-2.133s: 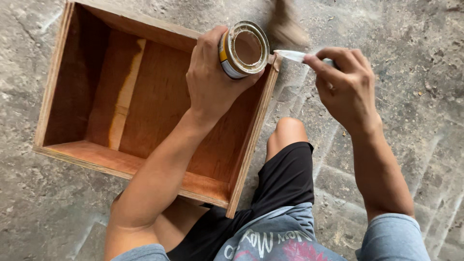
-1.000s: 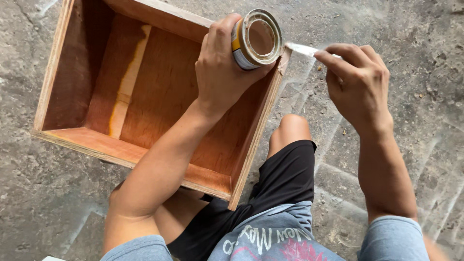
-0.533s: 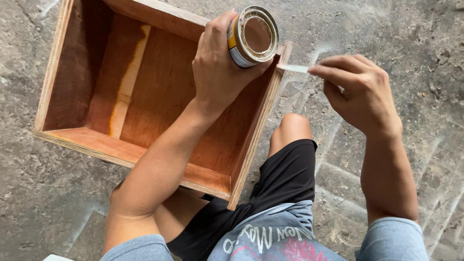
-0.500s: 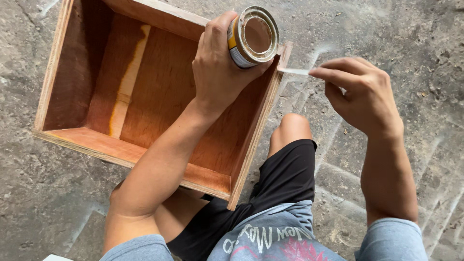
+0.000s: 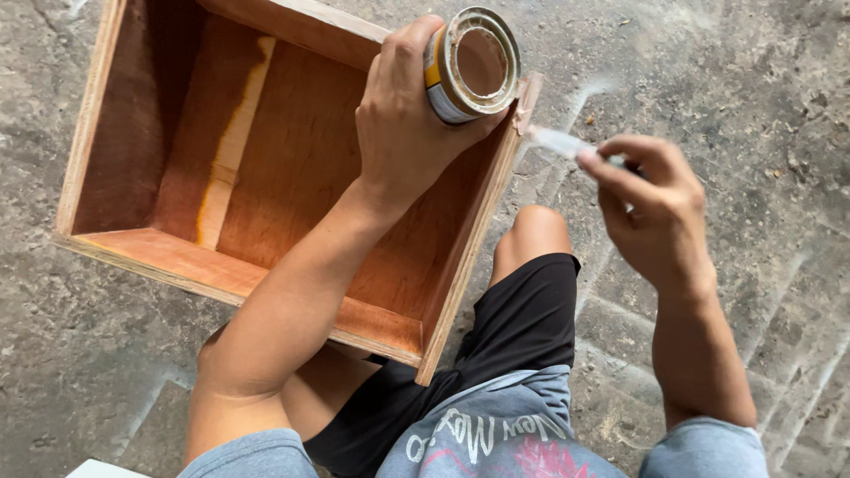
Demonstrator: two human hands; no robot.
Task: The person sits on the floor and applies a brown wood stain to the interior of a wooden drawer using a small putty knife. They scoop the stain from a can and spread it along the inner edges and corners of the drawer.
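Your left hand (image 5: 403, 133) was clamped around the tin (image 5: 469, 64), holding it tipped, open mouth up, over the box's (image 5: 292, 168) right wall. Your right hand (image 5: 651, 208), just right of the box, had its fingers pinched shut on a blurred pale brush (image 5: 560, 142) whose tip neared that wall's top corner

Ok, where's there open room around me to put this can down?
Bare concrete floor lies open beyond the right hand, and more left of the wooden box. The box's floor is free too. It's crowded at the box's near right rim, where the left hand holds the can above the knee.
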